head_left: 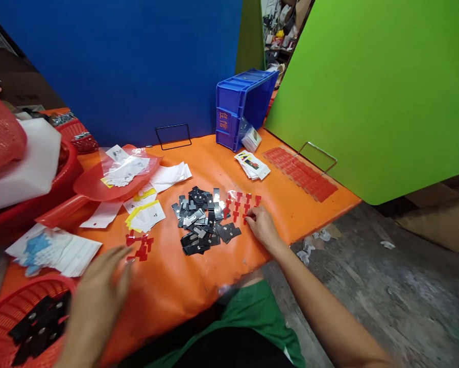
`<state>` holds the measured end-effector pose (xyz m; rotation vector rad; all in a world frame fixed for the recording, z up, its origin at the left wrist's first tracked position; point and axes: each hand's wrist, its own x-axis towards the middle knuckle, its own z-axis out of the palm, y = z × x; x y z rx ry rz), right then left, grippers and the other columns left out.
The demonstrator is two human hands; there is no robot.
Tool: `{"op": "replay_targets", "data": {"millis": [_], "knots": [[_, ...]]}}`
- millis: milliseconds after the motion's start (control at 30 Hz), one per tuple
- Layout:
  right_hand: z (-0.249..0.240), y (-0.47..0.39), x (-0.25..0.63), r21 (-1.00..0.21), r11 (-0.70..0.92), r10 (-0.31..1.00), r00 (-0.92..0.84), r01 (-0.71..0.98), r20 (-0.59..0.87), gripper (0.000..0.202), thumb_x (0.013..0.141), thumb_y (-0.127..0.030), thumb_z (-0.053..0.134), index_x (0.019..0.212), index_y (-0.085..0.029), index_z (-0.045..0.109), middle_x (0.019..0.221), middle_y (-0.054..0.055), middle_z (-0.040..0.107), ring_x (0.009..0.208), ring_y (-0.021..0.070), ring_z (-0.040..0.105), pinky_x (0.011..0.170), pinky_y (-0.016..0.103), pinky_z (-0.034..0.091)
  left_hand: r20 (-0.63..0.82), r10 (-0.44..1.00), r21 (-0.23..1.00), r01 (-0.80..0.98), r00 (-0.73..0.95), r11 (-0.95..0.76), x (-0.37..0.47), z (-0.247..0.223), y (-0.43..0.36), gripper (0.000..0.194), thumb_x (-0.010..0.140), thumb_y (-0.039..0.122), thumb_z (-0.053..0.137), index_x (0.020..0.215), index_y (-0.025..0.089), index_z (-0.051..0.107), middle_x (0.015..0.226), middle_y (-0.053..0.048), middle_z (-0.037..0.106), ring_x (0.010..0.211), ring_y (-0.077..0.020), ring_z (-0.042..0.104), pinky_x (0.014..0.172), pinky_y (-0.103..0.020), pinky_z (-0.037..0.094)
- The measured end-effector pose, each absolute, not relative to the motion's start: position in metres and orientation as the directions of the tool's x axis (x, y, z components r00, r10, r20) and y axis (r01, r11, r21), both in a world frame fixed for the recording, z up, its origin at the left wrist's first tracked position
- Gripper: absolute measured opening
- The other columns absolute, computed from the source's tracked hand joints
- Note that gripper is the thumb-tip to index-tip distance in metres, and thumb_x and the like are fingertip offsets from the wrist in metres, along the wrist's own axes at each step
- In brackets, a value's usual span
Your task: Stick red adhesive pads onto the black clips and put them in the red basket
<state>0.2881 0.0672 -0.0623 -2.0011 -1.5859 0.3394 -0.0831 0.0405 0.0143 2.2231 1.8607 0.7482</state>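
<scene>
My right hand (263, 227) is at the lower right corner of a group of small red T-shaped pieces (237, 205) laid in rows. Its fingertips are pinched on one red piece at that corner. Left of these lies a heap of black and silver metal clips (200, 221). My left hand (102, 291), blurred by motion, hovers over the table's near left part. Its thumb and fingers look apart, with nothing visible between them. Just beyond its fingertips is a small loose pile of red T-shaped pieces (141, 247).
A red basket (30, 286) with black clips stands front left. Behind it are printed cards (70, 250) and a red scoop (93, 179) holding bagged papers. A blue bin (229, 110) lies on its side at the back. Red sheets (302, 174) lie right, before a green panel (375, 92).
</scene>
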Motion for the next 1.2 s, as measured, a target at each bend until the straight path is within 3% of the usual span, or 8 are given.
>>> {"op": "replay_targets", "data": {"millis": [133,233,367,467,800,900,1033,1200], "knots": [[-0.061,0.076,0.288,-0.527,-0.190,0.967,0.252,0.828,0.047,0.010,0.070,-0.011,0.054,0.062,-0.016,0.056,0.067,0.005,0.058,0.064,0.0172,0.053,0.058,0.026,0.037,0.245,0.831,0.447,0.703,0.499,-0.554,0.022,-0.010,0.051,0.028,0.089,0.024,0.040,0.105,0.017,0.062,0.113,-0.009,0.062,0.107,-0.0217,0.055,0.095,-0.037,0.045],[-0.059,0.077,0.288,-0.525,-0.202,0.969,0.246,0.827,0.013,0.013,0.068,-0.009,0.055,0.059,-0.017,0.054,0.061,0.004,0.057,0.059,0.0171,0.052,0.055,0.026,0.035,0.217,0.713,0.411,0.600,0.667,-0.686,0.086,-0.022,0.059,0.028,0.091,0.018,0.037,0.107,0.016,0.060,0.116,-0.010,0.060,0.114,-0.0209,0.051,0.100,-0.038,0.041],[-0.061,0.069,0.281,-0.484,-0.176,0.949,0.277,0.857,0.147,0.007,0.070,-0.011,0.057,0.070,-0.017,0.060,0.079,0.008,0.059,0.067,0.0194,0.053,0.061,0.029,0.039,0.148,0.684,0.326,0.617,0.715,-0.716,0.125,-0.039,0.076,0.037,0.089,0.022,0.044,0.124,0.009,0.049,0.133,-0.019,0.048,0.128,-0.0271,0.038,0.105,-0.044,0.033],[-0.066,0.063,0.277,-0.447,-0.119,0.942,0.243,0.886,0.231,0.013,0.075,-0.013,0.052,0.067,-0.018,0.060,0.078,0.007,0.056,0.070,0.0193,0.052,0.064,0.030,0.041,0.100,0.692,0.274,0.649,0.715,-0.710,0.131,-0.050,0.084,0.050,0.086,0.032,0.050,0.130,0.009,0.043,0.139,-0.019,0.042,0.132,-0.0303,0.032,0.105,-0.046,0.031],[-0.068,0.068,0.277,-0.475,-0.121,0.941,0.253,0.871,0.224,0.009,0.075,-0.013,0.048,0.072,-0.018,0.055,0.077,0.008,0.054,0.077,0.0227,0.048,0.072,0.035,0.041,0.126,0.678,0.193,0.653,0.724,-0.733,0.126,-0.062,0.081,0.057,0.087,0.042,0.045,0.136,0.013,0.039,0.144,-0.015,0.036,0.135,-0.0282,0.027,0.107,-0.045,0.027],[-0.069,0.063,0.276,-0.549,-0.065,0.920,0.263,0.833,0.290,0.009,0.077,-0.018,0.047,0.071,-0.019,0.053,0.076,0.007,0.054,0.076,0.0232,0.048,0.071,0.037,0.041,0.133,0.676,0.191,0.651,0.725,-0.735,0.125,-0.064,0.081,0.055,0.088,0.041,0.043,0.136,0.014,0.038,0.144,-0.013,0.036,0.135,-0.0271,0.026,0.108,-0.044,0.026],[-0.067,0.051,0.279,-0.742,0.029,0.879,0.336,0.670,0.338,0.008,0.078,-0.023,0.049,0.073,-0.019,0.053,0.077,0.005,0.055,0.074,0.0196,0.052,0.067,0.033,0.045,0.143,0.679,0.197,0.652,0.720,-0.732,0.126,-0.068,0.079,0.056,0.089,0.043,0.040,0.137,0.014,0.037,0.145,-0.012,0.035,0.136,-0.0263,0.024,0.109,-0.042,0.025],[-0.050,0.043,0.288,-0.976,0.005,0.811,0.570,0.218,0.132,0.018,0.075,-0.034,0.061,0.083,-0.018,0.057,0.079,0.003,0.060,0.066,0.0155,0.058,0.063,0.030,0.050,0.147,0.683,0.303,0.624,0.716,-0.720,0.124,-0.063,0.082,0.056,0.088,0.046,0.044,0.133,0.014,0.041,0.142,-0.014,0.038,0.134,-0.0276,0.028,0.108,-0.043,0.025]]}}
